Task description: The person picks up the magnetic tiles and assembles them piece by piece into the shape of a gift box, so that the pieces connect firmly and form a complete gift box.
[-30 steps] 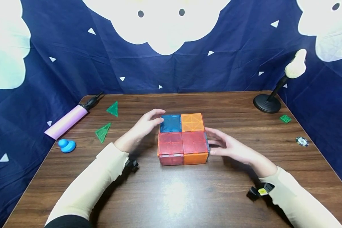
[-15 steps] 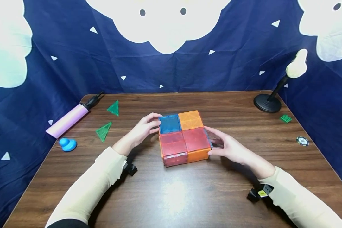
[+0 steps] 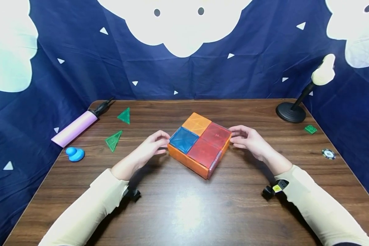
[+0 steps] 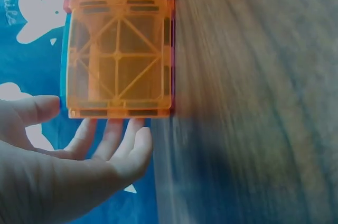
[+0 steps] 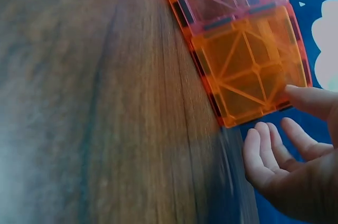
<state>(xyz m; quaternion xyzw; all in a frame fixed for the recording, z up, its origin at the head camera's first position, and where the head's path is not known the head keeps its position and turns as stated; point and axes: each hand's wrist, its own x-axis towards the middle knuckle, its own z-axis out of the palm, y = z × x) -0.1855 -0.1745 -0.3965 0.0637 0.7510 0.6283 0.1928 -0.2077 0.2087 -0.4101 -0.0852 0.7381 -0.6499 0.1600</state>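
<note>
A box of translucent magnetic tiles [image 3: 204, 150] sits on the table with one corner toward me. Its top has one blue, one orange and two red squares, and orange sides show below. My left hand [image 3: 152, 147] touches its left corner, with the thumb at the blue top edge and the other fingers around the corner past an orange side tile [image 4: 117, 55]. At the right corner is my right hand [image 3: 247, 140]. Its thumb [image 5: 311, 100] rests on an orange side tile [image 5: 256, 68], while its other fingers bend loosely beyond the corner.
Two green triangle tiles [image 3: 113, 140] lie left of the box. Farther left are a lilac hand pump [image 3: 75, 128] and a blue knobbed piece [image 3: 75, 154]. At the right stand a microphone on a black base [image 3: 290, 112], a green brick [image 3: 311, 129] and a poker chip [image 3: 328, 154].
The box has turned clockwise as seen from above, so its orange square is now at the far corner. My left hand has come nearer to me, and my right hand has shifted slightly away.
</note>
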